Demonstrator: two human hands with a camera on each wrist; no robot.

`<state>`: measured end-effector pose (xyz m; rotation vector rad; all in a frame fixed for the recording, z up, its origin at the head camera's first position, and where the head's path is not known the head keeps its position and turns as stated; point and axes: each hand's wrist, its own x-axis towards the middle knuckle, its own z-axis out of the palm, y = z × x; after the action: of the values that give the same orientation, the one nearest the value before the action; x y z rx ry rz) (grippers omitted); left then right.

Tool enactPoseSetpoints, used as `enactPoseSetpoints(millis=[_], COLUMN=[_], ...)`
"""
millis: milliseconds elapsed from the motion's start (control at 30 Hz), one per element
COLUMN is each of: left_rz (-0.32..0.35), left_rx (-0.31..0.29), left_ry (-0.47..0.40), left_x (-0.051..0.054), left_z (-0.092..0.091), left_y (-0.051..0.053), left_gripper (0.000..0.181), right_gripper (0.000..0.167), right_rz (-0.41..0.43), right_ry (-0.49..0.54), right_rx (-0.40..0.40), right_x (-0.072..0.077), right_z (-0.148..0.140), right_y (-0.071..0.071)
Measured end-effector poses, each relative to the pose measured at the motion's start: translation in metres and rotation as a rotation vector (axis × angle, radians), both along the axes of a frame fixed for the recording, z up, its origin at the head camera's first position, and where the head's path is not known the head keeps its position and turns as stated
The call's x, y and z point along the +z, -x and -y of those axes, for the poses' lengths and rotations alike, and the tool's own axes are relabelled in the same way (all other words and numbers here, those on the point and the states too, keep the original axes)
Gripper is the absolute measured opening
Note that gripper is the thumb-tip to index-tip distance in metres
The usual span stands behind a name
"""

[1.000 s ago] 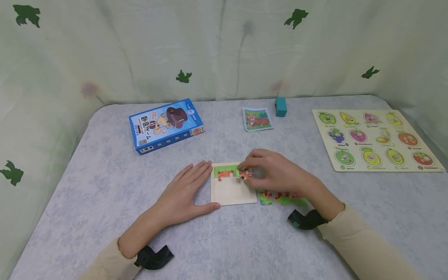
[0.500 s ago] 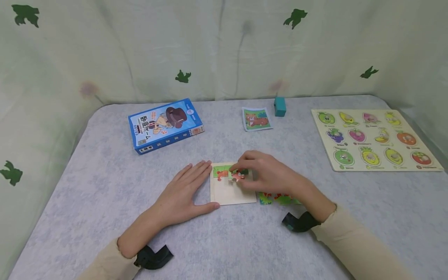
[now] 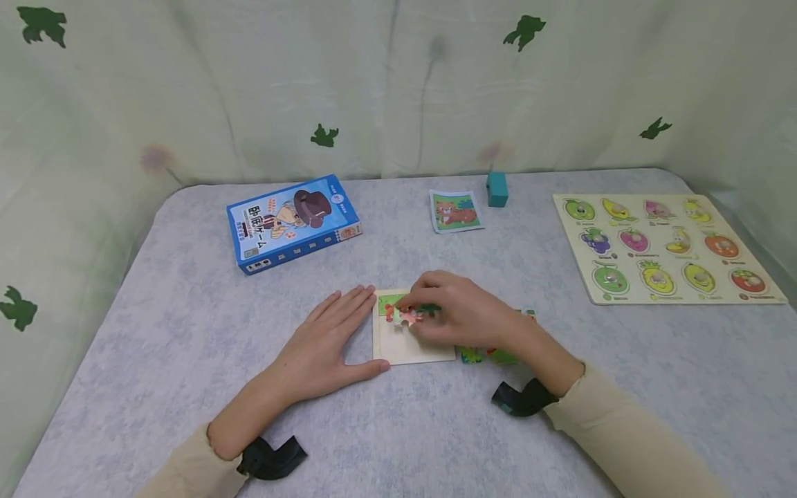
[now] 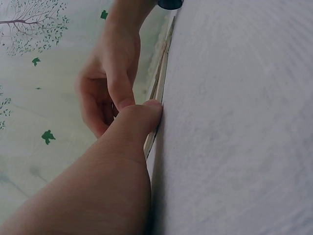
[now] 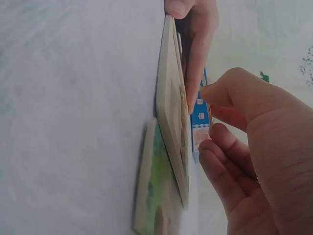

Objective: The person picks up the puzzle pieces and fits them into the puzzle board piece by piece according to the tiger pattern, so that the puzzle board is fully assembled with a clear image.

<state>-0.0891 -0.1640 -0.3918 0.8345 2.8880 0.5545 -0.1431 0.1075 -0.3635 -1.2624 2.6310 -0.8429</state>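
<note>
The person's right grip (image 3: pixel 462 310) pinches a puzzle piece (image 3: pixel 407 317) at its fingertips, the wooden tray (image 3: pixel 411 350) just below; the left grip (image 3: pixel 330 346), fingers straight, touches the tray's edge. The piece looks light and stiff, probably best held by opposite edges.

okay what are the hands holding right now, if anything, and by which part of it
The right hand pinches a puzzle piece by its edges. The left hand holds nothing; it just rests against the wooden board.
</note>
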Motion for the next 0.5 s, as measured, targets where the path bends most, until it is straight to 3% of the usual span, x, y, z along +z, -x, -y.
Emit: enactPoseSetpoints(millis=[500], left_rz=[-0.004], left_rx=[-0.004], left_ry=[0.002], left_x=[0.0], left_z=[-0.001], left_y=[0.0], left_gripper=[0.102], right_gripper=[0.028], right_rz=[-0.028], right_ry=[0.035], right_rx=[0.031], right_x=[-0.013], right_z=[0.009], right_y=[-0.003])
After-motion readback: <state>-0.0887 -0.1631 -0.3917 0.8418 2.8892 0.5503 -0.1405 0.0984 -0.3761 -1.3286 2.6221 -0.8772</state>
